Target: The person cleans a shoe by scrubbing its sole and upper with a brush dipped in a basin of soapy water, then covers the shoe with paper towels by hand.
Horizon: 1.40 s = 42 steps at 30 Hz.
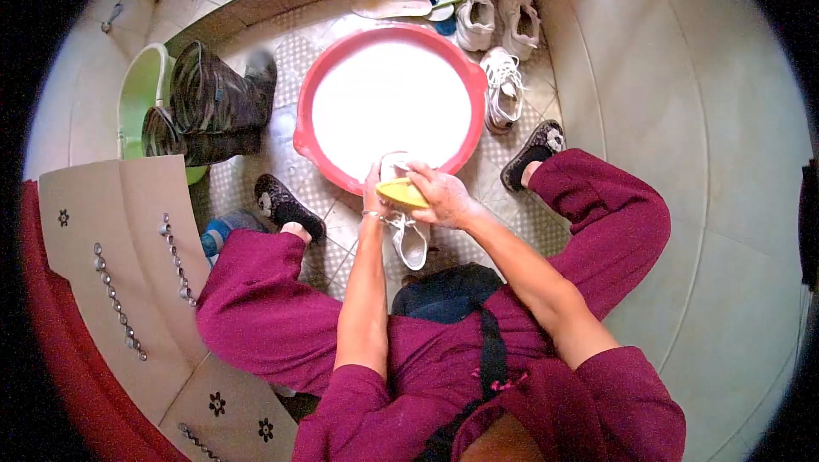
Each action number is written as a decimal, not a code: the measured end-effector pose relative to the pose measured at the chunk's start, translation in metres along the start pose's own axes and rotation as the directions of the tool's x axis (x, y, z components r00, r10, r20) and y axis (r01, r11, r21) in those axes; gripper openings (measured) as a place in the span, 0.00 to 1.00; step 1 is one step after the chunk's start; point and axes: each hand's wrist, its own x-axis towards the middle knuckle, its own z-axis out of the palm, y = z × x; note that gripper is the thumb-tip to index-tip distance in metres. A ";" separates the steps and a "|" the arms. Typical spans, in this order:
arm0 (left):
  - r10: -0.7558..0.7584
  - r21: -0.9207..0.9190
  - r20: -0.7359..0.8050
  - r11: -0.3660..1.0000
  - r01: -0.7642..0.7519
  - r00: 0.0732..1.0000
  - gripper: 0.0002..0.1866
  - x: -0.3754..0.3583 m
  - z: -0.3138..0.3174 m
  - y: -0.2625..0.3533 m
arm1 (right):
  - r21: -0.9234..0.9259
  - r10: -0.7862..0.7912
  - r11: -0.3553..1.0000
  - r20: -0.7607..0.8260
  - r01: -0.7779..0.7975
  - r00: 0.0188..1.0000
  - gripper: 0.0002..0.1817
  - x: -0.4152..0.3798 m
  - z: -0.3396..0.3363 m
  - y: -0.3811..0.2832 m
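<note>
Near the front rim of a red basin point(304, 112) full of white suds, a white sneaker point(411, 246) is held with its heel end toward me. My left hand point(374, 193) is closed around the sneaker's left side. In my right hand point(445, 199) is a yellow scrubbing brush point(401, 193), pressed against the sneaker's upper. The brush's bristles are hidden beneath its yellow back. Wet foam shows on my right hand.
More white sneakers point(503, 91) stand right of the basin, with several insoles point(392, 7) behind it. Dark boots point(213, 95) lean at a green tub point(141, 91) on the left. A beige cabinet point(128, 232) and a tiled wall point(665, 121) flank me.
</note>
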 end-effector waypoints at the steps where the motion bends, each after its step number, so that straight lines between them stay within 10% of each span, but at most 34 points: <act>1: 0.046 0.150 0.037 0.987 -0.051 0.998 0.30 0.002 -0.005 -0.004 | 0.005 0.007 1.000 -0.015 -0.007 1.000 0.35 0.003 -0.003 0.001; 6: -0.060 0.217 0.232 0.976 0.008 0.971 0.53 -0.015 -0.008 0.029 | 0.079 0.096 0.993 -0.100 -0.088 0.990 0.34 0.009 -0.003 0.013; 8: 0.129 0.643 0.154 0.739 -0.199 0.980 0.53 -0.030 0.005 0.033 | 0.158 0.140 0.981 -0.184 -0.112 0.973 0.33 0.015 -0.001 0.013; 13: 0.111 0.590 0.094 0.795 -0.145 0.989 0.35 -0.018 -0.002 0.003 | 0.138 -0.006 0.990 -0.185 0.032 0.983 0.33 0.029 -0.026 -0.008; 17: 0.452 0.601 0.036 0.703 -0.381 0.891 0.29 -0.008 -0.012 -0.013 | -0.086 -0.168 0.980 0.124 0.179 0.978 0.35 -0.004 -0.026 -0.035; 23: 0.366 0.559 -0.043 0.780 -0.281 0.930 0.24 -0.013 -0.014 -0.015 | -0.089 -0.113 0.986 0.240 0.138 0.964 0.35 -0.040 -0.001 -0.042; 36: 0.428 0.605 -0.171 0.756 -0.249 0.887 0.27 -0.015 0.005 -0.006 | 0.256 0.003 0.967 -0.067 0.015 0.998 0.34 -0.039 0.010 -0.049; 38: 0.460 0.904 -0.123 0.418 -0.093 0.879 0.24 -0.017 0.001 0.006 | 0.330 0.100 0.942 -0.102 -0.061 0.990 0.35 -0.032 0.009 -0.048; 42: 0.124 0.594 -0.268 0.802 0.063 0.956 0.21 -0.014 -0.010 0.013 | 0.348 0.100 0.937 -0.249 -0.008 0.963 0.33 0.001 -0.016 -0.044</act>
